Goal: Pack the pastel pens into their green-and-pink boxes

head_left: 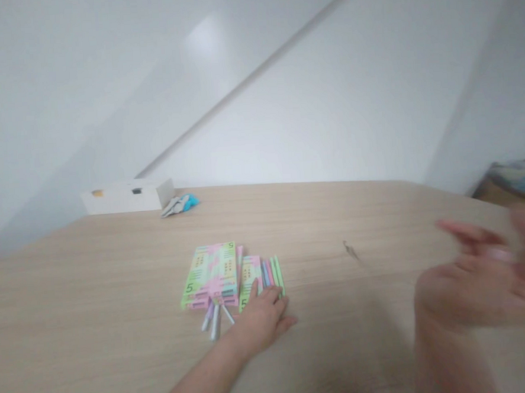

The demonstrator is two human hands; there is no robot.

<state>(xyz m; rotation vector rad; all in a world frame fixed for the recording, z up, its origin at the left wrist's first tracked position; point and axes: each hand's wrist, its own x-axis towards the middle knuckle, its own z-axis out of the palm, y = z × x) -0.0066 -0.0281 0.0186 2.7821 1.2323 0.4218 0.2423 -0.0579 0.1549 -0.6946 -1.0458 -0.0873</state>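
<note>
My left hand point(263, 318) lies flat with its fingers a little spread. It rests on the near end of a narrow pink and green printed box point(250, 274) and a row of coloured pens point(274, 273) beside it. Left of these, larger pastel boxes point(211, 274) marked "5" sit in a stack. Several white and lilac pens point(215, 321) stick out from the stack's near side. My right hand point(485, 278) is raised at the right, away from the boxes. Motion smears its fingers, and I cannot make out anything in them.
All of this is on a wide wood-grain table point(117, 288). At the back left stands a low white box point(124, 198) with two openings, beside a crumpled grey and blue cloth-like item point(180, 204). A small dark thin object point(350, 250) lies right of the pens. White walls rise behind.
</note>
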